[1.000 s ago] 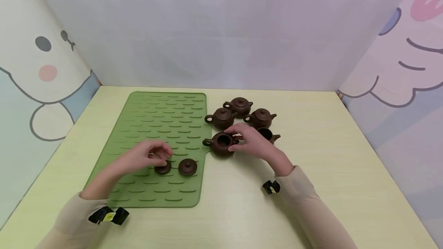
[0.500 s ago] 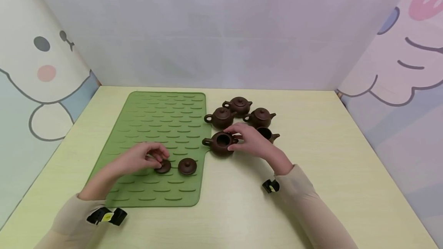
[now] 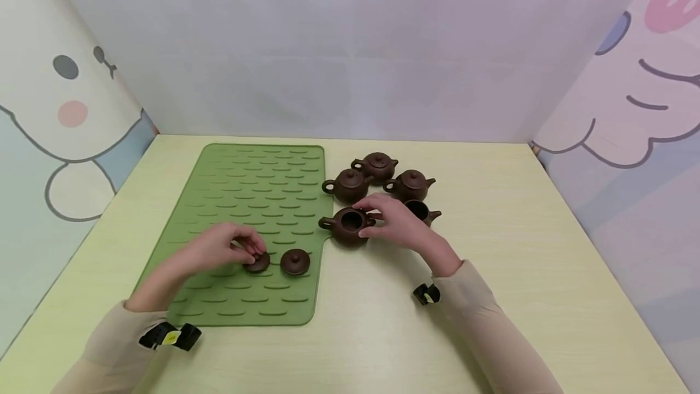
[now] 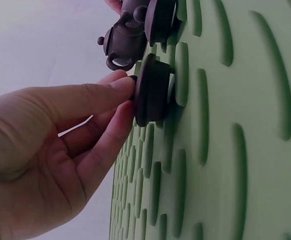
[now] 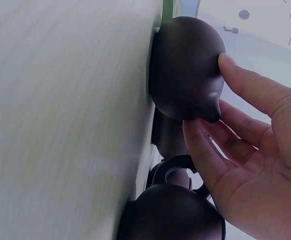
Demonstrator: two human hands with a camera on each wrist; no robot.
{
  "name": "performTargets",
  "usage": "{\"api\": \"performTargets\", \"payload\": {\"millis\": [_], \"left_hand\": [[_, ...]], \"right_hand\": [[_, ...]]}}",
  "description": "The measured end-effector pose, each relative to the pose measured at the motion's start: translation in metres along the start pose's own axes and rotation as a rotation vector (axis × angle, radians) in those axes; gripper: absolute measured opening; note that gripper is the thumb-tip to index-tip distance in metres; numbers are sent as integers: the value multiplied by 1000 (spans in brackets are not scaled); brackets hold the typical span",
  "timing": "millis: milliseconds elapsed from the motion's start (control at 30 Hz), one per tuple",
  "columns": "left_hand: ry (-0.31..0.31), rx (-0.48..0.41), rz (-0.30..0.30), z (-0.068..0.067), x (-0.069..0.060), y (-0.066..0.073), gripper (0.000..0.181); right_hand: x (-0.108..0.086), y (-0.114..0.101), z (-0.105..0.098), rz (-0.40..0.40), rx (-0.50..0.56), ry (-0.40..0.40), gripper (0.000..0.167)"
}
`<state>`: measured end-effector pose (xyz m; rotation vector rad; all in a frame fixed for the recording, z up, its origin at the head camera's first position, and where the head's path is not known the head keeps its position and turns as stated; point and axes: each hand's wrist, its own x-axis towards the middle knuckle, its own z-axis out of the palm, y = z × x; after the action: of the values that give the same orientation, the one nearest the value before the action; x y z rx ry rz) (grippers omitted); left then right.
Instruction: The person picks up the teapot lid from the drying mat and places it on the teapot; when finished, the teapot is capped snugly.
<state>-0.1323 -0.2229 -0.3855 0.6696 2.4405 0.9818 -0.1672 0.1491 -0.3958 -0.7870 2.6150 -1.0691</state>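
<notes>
My left hand (image 3: pixel 221 248) pinches the knob of a dark brown teapot lid (image 4: pixel 151 92) between thumb and fingers. That lid lies low at the green mat, its rim tipped slightly in the left wrist view. A second lid (image 3: pixel 295 262), knob up, rests on the mat just to the right. My right hand (image 3: pixel 396 222) holds a lidless brown teapot (image 5: pixel 185 65) by its spout side, thumb on the rim and fingers against the body. This teapot's dark opening faces up, and its handle points left toward the mat. The spout is partly hidden by fingers in the head view.
Another lidless teapot (image 3: pixel 429 216) stands behind my right wrist, partly covered by it. Farther back are three lidded teapots, one left (image 3: pixel 350 185), one right (image 3: pixel 412 185) and one rearmost (image 3: pixel 378 166). The green ridged mat (image 3: pixel 235 169) covers the left part of the pale table (image 3: pixel 492 199).
My left hand's fingers have come down and closed on the left lid's knob. My right hand stays in place on the lidless teapot.
</notes>
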Motion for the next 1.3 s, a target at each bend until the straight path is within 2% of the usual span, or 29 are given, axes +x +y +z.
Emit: {"api": "performTargets", "payload": {"millis": [233, 433, 533, 667, 1067, 1300], "left_hand": [[67, -9, -8, -5, 6, 10, 16], [105, -26, -13, -5, 20, 25, 17], [124, -29, 13, -4, 28, 33, 17], [135, -44, 52, -1, 39, 42, 18], [152, -33, 96, 9, 73, 67, 19], [156, -26, 118, 19, 91, 75, 19]], "right_hand": [[0, 2, 1, -4, 1, 2, 49], [-1, 2, 2, -10, -18, 7, 49], [-2, 2, 2, -10, -25, 7, 49], [-2, 1, 2, -11, -25, 3, 50], [-2, 1, 1, -32, -53, 12, 49], [-1, 2, 1, -43, -55, 19, 48]]}}
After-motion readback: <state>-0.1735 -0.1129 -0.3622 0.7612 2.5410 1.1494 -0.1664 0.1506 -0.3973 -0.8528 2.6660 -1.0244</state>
